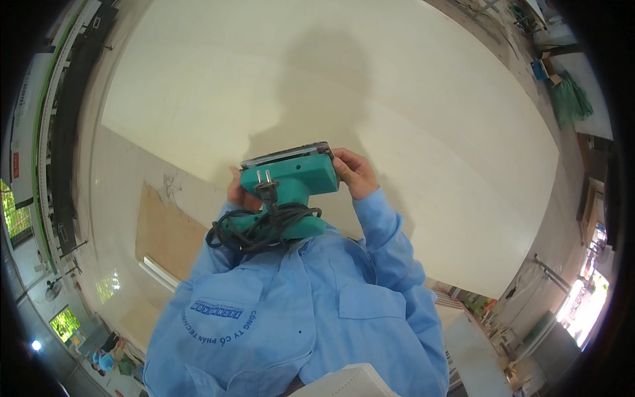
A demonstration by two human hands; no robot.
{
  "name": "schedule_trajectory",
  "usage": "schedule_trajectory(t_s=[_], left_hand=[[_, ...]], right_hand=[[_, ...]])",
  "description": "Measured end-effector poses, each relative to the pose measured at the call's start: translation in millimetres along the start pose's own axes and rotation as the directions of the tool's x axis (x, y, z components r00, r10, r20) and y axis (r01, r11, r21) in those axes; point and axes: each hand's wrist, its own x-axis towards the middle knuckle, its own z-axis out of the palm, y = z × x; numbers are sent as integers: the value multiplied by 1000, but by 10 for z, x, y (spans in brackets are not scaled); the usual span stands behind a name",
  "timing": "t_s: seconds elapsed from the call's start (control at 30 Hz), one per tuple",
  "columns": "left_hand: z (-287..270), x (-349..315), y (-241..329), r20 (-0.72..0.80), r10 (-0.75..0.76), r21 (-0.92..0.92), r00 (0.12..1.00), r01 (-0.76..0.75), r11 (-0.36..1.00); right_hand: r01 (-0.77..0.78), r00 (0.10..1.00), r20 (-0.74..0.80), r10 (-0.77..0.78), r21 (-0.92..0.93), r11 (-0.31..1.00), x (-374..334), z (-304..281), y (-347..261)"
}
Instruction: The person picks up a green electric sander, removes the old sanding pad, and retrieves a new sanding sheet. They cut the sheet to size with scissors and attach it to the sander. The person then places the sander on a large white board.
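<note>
Green sander (291, 182) held at frame centre.
Right hand (355, 173) clamped on its side; left hand (236, 193), mostly hidden, seemingly grips too; black cord (264, 228) coiled round handle.

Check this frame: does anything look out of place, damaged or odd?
The green electric sander is held base-up between the left hand and right hand, its black cord bundled around the handle, plug loose. The pale panel looks unmarked.

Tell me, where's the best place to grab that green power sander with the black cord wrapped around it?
Probably the teal plastic sander is best taken by the two short sides of its boxy body, one from each side, as the left hand and right hand do now. Those flat sides are bare. The narrow handle is wound with the black cord, and its two-pin plug hangs loose there.
</note>
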Motion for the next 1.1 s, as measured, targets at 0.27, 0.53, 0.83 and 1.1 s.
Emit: schedule_trajectory(t_s=[0.27, 0.53, 0.83, 1.1], left_hand=[[29, 92, -237, -60, -99, -50, 993, 96, 994], [316, -14, -517, -191, -18, 26, 981, 24, 999], [479, -95, -629, -279, 112, 133, 954, -77, 988], [277, -134, -523, -42, -219, -41, 975, 218, 975]], right_hand=[[-80, 997, -8, 80, -183, 980, -293, 40, -632], [154, 983, 175, -52, -643, 750, -185, 235, -1108], [-52, 997, -9, 74, -792, 609, -369, 396, -1221], [-134, 974, 40, 221, -687, 714, -573, 350, -1219]])
